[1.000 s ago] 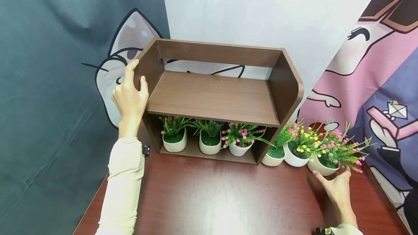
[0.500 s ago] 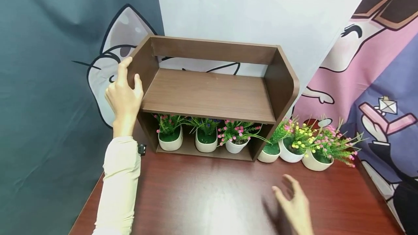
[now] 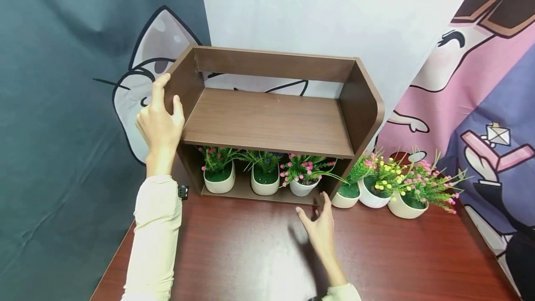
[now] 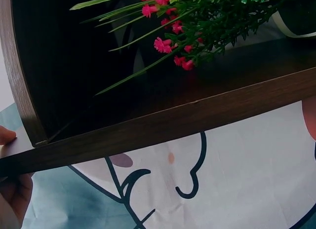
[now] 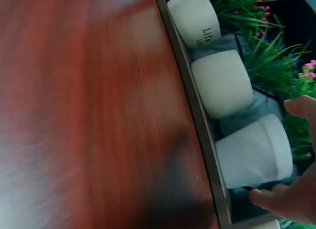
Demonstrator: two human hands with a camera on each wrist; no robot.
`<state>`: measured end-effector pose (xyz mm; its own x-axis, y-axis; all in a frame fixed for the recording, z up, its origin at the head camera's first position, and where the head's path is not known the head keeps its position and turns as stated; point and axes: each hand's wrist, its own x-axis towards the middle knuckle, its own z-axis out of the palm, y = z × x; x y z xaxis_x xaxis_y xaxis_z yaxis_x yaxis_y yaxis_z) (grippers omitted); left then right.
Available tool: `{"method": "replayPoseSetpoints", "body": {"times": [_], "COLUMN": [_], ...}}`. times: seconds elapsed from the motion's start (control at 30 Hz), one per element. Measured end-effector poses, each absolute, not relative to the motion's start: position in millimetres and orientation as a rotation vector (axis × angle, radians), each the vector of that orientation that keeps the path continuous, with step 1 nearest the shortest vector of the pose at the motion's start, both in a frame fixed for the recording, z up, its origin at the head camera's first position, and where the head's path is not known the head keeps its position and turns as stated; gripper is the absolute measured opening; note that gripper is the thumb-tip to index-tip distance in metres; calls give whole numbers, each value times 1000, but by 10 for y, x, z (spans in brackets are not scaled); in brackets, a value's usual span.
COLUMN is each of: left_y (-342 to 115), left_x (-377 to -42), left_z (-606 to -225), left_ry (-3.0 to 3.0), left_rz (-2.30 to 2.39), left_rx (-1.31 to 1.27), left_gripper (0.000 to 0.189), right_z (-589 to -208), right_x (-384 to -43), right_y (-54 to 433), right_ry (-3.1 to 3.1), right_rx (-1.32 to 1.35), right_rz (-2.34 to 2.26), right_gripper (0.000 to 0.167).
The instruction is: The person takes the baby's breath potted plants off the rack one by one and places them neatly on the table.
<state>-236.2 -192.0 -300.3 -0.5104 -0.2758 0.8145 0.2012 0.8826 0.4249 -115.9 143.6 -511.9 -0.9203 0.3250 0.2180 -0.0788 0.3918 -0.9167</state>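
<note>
My left hand [image 3: 160, 122] holds the left side panel of a brown wooden shelf [image 3: 267, 117], thumb inside the panel and fingers outside. In the left wrist view, its fingertips [image 4: 19, 197] lie against the panel's edge. My right hand [image 3: 319, 231] is just in front of the shelf's lower level with thumb and fingers spread. Nearest to it is a white pot with pink flowers [image 3: 302, 187]. In the right wrist view, thumb [image 5: 301, 106] and fingers lie either side of that pot [image 5: 254, 155]; whether they touch it I cannot tell.
Two more potted plants, one with pink flowers [image 3: 220, 181] and one with blue flowers [image 3: 265, 181], share the lower level. Right of the shelf stand three pots: a green one [image 3: 345, 198], a yellow-flowered one [image 3: 373, 194] and a pink-flowered one [image 3: 406, 208]. Printed cloth hangs behind the red-brown table [image 3: 242, 240].
My right hand has let go of the far-right pink-flowered pot and moved left to the front of the shelf. My left hand keeps its place on the side panel. The view shifted slightly.
</note>
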Motion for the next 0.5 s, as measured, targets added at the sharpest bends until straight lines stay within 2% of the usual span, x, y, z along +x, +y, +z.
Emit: {"method": "replayPoseSetpoints", "body": {"times": [0.27,0.5], "left_y": [-1918,-1928], "left_x": [-2374,-2379], "left_z": [-3010,-3011], "left_ry": [-2031,-2033], "left_rz": [-582,-588], "left_rx": [65,75], "left_gripper": [39,39], "right_z": [-5218,-5338], "right_x": [-1628,-1947], "right_y": [1336,1278], "right_ry": [-2254,-2242], "right_rx": [-309,-387], "right_rz": [1466,1421], "right_gripper": [94,88]}}
